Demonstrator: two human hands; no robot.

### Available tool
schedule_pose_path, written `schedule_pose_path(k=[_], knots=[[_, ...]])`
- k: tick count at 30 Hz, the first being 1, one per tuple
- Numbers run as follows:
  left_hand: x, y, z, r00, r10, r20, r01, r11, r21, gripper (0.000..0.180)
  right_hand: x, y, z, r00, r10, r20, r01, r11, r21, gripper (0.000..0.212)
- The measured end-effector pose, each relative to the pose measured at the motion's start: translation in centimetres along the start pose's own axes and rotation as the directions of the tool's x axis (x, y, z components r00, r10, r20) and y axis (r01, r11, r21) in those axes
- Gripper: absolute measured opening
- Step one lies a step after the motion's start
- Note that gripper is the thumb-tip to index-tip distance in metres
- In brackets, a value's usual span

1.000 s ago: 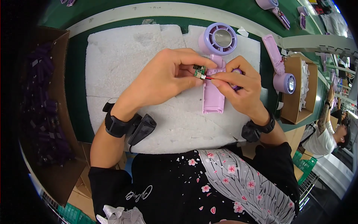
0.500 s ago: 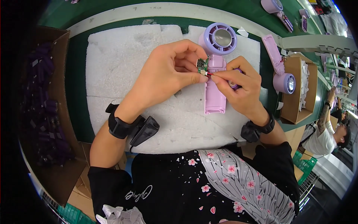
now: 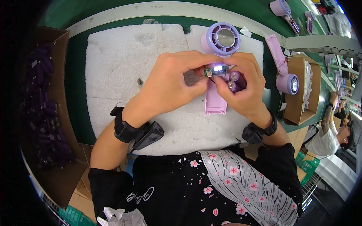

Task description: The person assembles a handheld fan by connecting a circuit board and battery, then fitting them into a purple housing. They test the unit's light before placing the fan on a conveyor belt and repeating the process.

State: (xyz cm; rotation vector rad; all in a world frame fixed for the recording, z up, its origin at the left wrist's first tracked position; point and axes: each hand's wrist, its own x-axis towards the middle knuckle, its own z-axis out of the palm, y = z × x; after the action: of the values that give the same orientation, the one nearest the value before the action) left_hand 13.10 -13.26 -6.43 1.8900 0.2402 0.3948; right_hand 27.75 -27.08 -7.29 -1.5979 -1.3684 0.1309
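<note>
My left hand (image 3: pixel 171 81) pinches the left end of a small green circuit board (image 3: pixel 216 70), which carries a bright white light on its face. The fingers of my right hand (image 3: pixel 245 83) touch the board's right end and curl round a pair of purple battery cells (image 3: pixel 234 81). A short dark wire runs by the board's lower left corner. Below lies the open pink handle (image 3: pixel 216 100) of a handheld fan on the white foam sheet. The round lilac fan head (image 3: pixel 222 38) is just beyond my fingertips; my hands hide where handle and head meet.
A carton of purple battery packs (image 3: pixel 47 109) stands at the left. To the right are another open pink fan (image 3: pixel 287 83) and a cardboard box (image 3: pixel 303 90) with white pieces. More fans (image 3: pixel 281 8) lie at the far right. A person in white (image 3: pixel 325 141) sits beyond.
The circuit board has turned and shifted right, and its light is now lit. My left hand has moved right, and the battery cells show more plainly in my right hand.
</note>
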Motion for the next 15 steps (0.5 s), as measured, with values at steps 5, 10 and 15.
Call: schedule_pose_path(k=[5, 10, 15], knots=[[0.00, -0.28, 0.32, 0.997, -0.014, -0.082, 0.013, 1.000, -0.015, 0.035, 0.06, 0.27, -0.12, 0.996, -0.080, 0.050, 0.084, 0.993, -0.078, 0.038], [-0.12, -0.23, 0.23, 0.994, -0.050, -0.092, 0.048, 0.999, -0.023, 0.029, -0.13, 0.17, -0.27, 0.997, -0.032, 0.065, 0.037, 0.995, -0.089, 0.039], [-0.16, -0.43, 0.56, 0.990, 0.014, -0.141, -0.005, 0.998, 0.068, 0.025, -0.18, 0.26, -0.36, 0.998, -0.026, 0.064, 0.031, 0.996, -0.080, 0.039]])
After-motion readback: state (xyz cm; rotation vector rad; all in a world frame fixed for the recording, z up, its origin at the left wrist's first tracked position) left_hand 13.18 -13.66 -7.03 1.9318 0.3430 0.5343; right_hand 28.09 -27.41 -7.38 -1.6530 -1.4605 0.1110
